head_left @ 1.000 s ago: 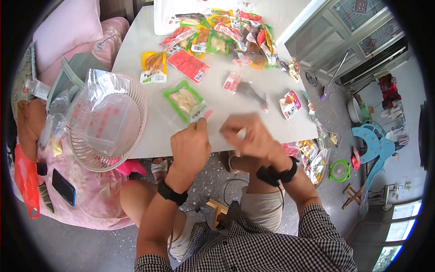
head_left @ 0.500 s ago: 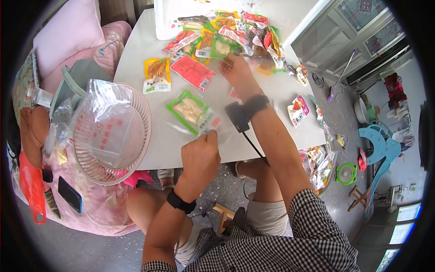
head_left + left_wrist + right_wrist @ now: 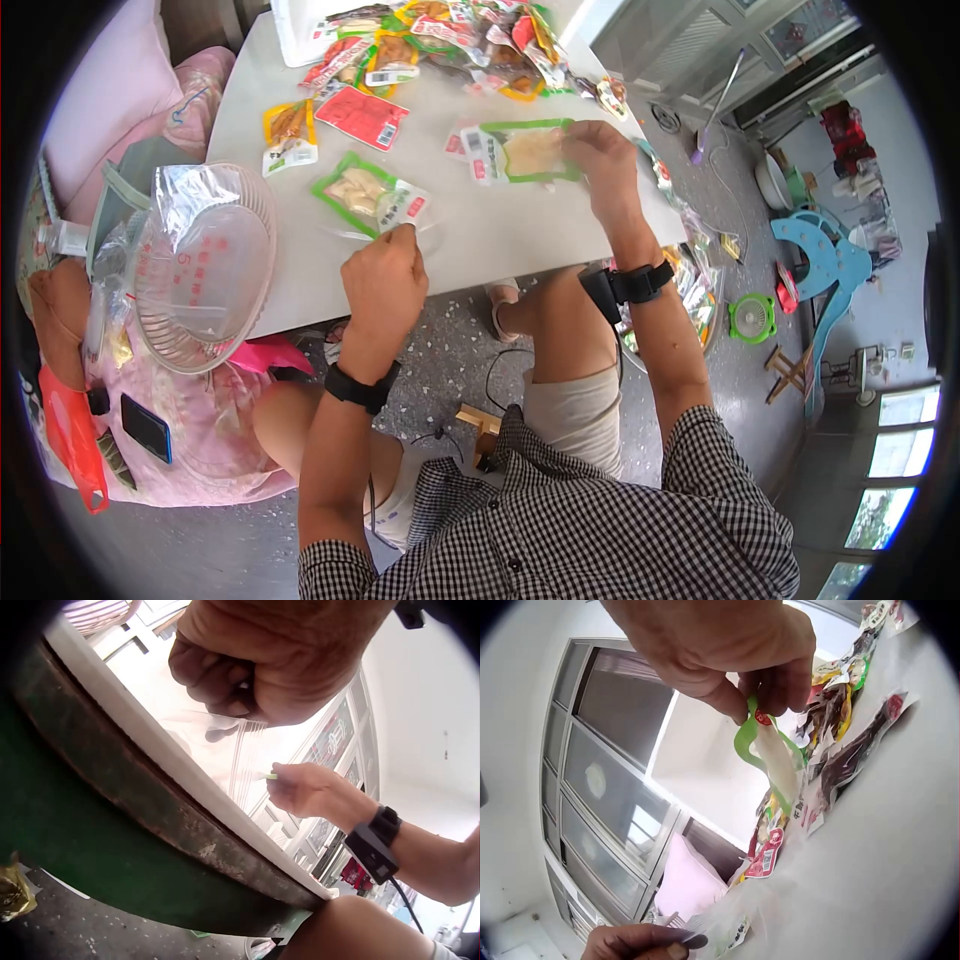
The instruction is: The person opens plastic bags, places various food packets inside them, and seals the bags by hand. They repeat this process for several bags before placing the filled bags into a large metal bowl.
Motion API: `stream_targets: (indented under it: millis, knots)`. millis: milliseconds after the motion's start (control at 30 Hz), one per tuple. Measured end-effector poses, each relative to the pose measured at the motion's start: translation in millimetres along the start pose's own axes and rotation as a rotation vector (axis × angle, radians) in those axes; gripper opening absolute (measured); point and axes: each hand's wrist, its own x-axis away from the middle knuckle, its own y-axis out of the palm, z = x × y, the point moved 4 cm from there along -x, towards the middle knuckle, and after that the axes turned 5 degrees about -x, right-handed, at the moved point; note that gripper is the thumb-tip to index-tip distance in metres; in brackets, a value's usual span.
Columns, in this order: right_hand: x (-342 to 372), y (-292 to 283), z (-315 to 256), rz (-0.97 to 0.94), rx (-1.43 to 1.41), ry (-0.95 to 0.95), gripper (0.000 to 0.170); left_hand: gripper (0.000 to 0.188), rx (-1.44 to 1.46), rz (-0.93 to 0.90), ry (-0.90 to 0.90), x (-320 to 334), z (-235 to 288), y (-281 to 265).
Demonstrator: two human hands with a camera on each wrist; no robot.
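My left hand pinches the rim of a clear zip bag, whose ridged seal shows in the left wrist view. A green-edged snack packet with pale pieces lies within the bag's outline on the table. Over the table to the right, my right hand pinches one end of a second green-edged snack packet, also pale inside. In the right wrist view this packet hangs down from thumb and fingers. A dark vacuum-packed snack lies on the table beyond it.
A heap of snack packets covers the table's far side, with a red packet and a yellow one nearer. A plastic basket holding clear bags stands at the left. A phone lies on pink cloth.
My right hand reached to the heap, took the green-edged packet and brought it back towards the right of the table. My left hand keeps its pinch on the bag.
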Motion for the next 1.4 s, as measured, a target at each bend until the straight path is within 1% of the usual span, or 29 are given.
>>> stream_targets:
  millis: [33, 133, 167, 200, 267, 300, 400, 433, 467, 533, 567, 667, 767, 867, 967, 1067, 1167, 1267, 1300, 1400]
  knots:
    - [3, -6, -5, -0.061, -0.002, 0.026, 0.015, 0.01, -0.001, 0.01, 0.002, 0, 1, -1]
    - [11, -10, -22, -0.374, 0.016, 0.099, 0.016, 0.006, -0.002, 0.044, 0.015, 1, 4, -2]
    - [11, -11, -22, -0.431, 0.12, 0.111, 0.018, 0.005, -0.003, 0.054, 0.019, 2, 5, -2]
    - [12, -8, -22, -0.506, 0.102, 0.153, 0.019, 0.004, 0.008, 0.071, 0.033, 2, 7, -2]
    - [16, 4, -21, -0.664, 0.059, 0.225, 0.02, 0.01, 0.021, 0.114, 0.062, 2, 7, -2]
    - [18, 12, -18, -0.709, 0.092, 0.206, 0.019, 0.01, 0.024, 0.11, 0.062, 1, 7, -1]
    - [30, 50, -12, -0.93, 0.275, 0.084, 0.014, 0.01, 0.028, 0.103, 0.059, 2, 8, 2]
    - [34, 63, -13, -0.956, 0.372, 0.007, 0.015, 0.01, 0.025, 0.104, 0.064, 2, 7, 3]
    - [33, 72, -10, -0.933, 0.437, -0.058, 0.016, 0.01, 0.023, 0.105, 0.068, 1, 7, 5]
    - [29, 86, -2, -0.885, 0.568, -0.187, 0.017, 0.004, 0.027, 0.077, 0.04, 1, 6, 8]
    - [21, 89, 3, -0.863, 0.599, -0.262, 0.02, 0.004, 0.032, 0.062, 0.025, 1, 5, 9]
    - [13, 84, 13, -0.491, 0.743, -0.723, 0.023, 0.004, 0.019, 0.04, 0.025, 0, 4, 11]
    - [31, 63, -3, -0.161, 0.858, -0.588, 0.037, 0.004, 0.029, 0.048, 0.023, -1, 4, 9]
    - [66, 47, 0, -0.172, 1.084, -0.279, 0.056, 0.004, 0.014, 0.029, 0.011, -1, 5, 7]
    - [93, 41, 15, -0.205, 1.22, -0.137, 0.068, 0.004, 0.01, 0.038, 0.012, -1, 5, 7]
    - [88, 33, 27, -0.124, 0.974, -0.029, 0.064, 0.005, 0.018, 0.063, 0.012, 1, 6, 7]
    - [73, 19, 48, -0.176, 0.626, 0.105, 0.047, 0.006, 0.035, 0.083, 0.012, 5, 8, 7]
    - [75, 5, 24, -0.209, 0.307, 0.251, 0.025, 0.006, 0.041, 0.106, 0.02, 7, 9, 4]
    - [81, 2, 13, -0.18, 0.171, 0.213, 0.014, 0.006, 0.042, 0.108, 0.028, 8, 9, 4]
    - [96, -5, -5, -0.177, 0.061, 0.312, 0.016, 0.006, 0.042, 0.114, 0.048, 7, 8, 5]
